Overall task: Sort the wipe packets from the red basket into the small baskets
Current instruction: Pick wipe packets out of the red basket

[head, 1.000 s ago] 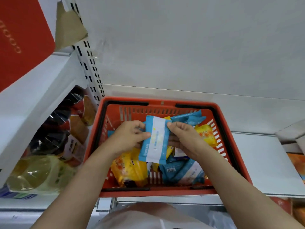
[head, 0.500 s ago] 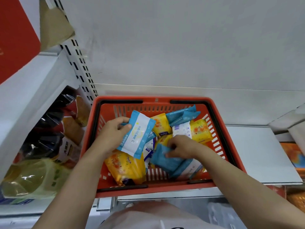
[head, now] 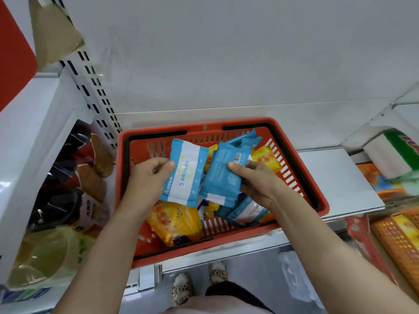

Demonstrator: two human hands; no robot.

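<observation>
Left hand (head: pixel 148 177) pinches a blue-and-white packet (head: pixel 184 175), right hand (head: pixel 257 181) grips a blue packet (head: pixel 224 175) over the red basket (head: pixel 301 177); slick wrappers could slip from such light holds.

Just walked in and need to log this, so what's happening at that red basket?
A person is going through wipe packets in the red basket, which sits on a white shelf. The left hand holds a blue-and-white packet face up, and the right hand holds a blue packet with its barcode side showing. Both are held just above the pile. Yellow packets and more blue ones lie in the basket, unsorted.
</observation>
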